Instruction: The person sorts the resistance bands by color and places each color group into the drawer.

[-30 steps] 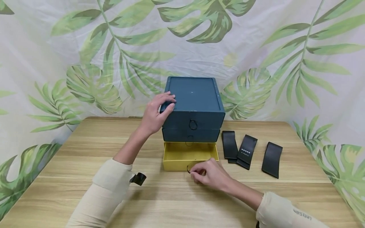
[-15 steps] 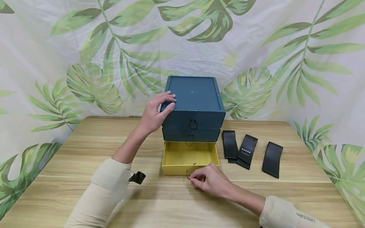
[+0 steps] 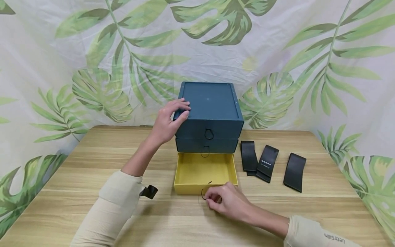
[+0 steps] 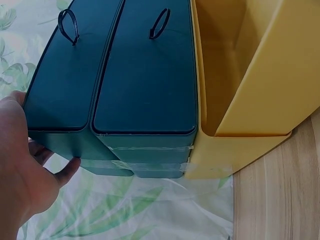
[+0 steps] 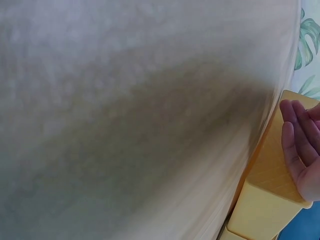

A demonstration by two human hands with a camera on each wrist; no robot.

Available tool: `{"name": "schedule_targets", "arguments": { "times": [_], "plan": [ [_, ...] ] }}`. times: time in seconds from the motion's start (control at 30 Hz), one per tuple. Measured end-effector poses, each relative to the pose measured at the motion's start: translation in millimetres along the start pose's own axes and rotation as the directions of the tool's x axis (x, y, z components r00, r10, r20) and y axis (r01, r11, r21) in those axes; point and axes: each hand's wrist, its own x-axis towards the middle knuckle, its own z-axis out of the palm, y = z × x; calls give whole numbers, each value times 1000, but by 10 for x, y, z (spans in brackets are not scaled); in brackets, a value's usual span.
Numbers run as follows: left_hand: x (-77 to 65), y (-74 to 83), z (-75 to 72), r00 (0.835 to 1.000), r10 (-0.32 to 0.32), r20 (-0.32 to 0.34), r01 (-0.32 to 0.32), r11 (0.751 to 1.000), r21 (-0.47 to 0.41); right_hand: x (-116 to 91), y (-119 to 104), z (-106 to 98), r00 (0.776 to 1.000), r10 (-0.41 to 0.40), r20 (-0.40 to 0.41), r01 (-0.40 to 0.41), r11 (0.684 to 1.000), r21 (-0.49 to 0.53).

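Observation:
My left hand (image 3: 166, 123) rests on the left edge of a stack of drawers, fingers on the blue top (image 3: 211, 99) and thumb near its front corner. In the left wrist view this hand (image 4: 25, 170) lies against the upper blue drawer's end of the stack. Below two closed blue drawers, the yellow drawer (image 3: 188, 189) is pulled out toward me, with its inside bare. My right hand (image 3: 229, 202) pinches the thin black loop pull (image 3: 202, 195) on its front, partly hiding it. In the right wrist view, curled fingers (image 5: 297, 132) overlap the yellow drawer front.
Several flat black bands (image 3: 266, 163) lie on the wooden table (image 3: 92, 164) right of the stack, one of them (image 3: 294, 172) apart. A leaf-print cloth (image 3: 148, 55) hangs behind. Black loop pulls (image 4: 160, 24) stick out from both blue drawers.
The yellow drawer has slid farther out toward me, drawn by my right hand on its loop. The left hand stays on the stack.

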Motion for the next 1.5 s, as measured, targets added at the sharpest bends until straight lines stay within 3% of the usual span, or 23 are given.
{"name": "schedule_targets", "arguments": {
  "times": [0.33,0.47,0.57,0.8,0.93,1.17,1.5],
  "plan": [
    [0,18,-11,1000,0,2,0,1000,3,-27,-38,-2,998,-13,65,12,1000,11],
    [-1,12,-7,1000,3,3,-3,1000,3,-17,-90,-88,991,39,125,-51,994,97],
    [-5,12,-6,1000,1,2,-1,1000,0,-1,-157,-226,991,54,124,-72,986,147],
    [-11,3,-11,1000,-11,5,11,1000,-2,67,-153,-634,997,-35,-65,43,990,136],
    [-10,2,-8,1000,-7,6,7,1000,-1,89,-52,-869,990,-33,-136,51,990,129],
    [-25,-11,0,1000,15,-1,-15,1000,-3,127,168,-1218,973,36,-228,-39,999,-7],
    [-28,-8,-6,1000,6,2,-6,1000,-15,269,604,-1502,930,172,-325,-186,983,-10]
  ]
}}
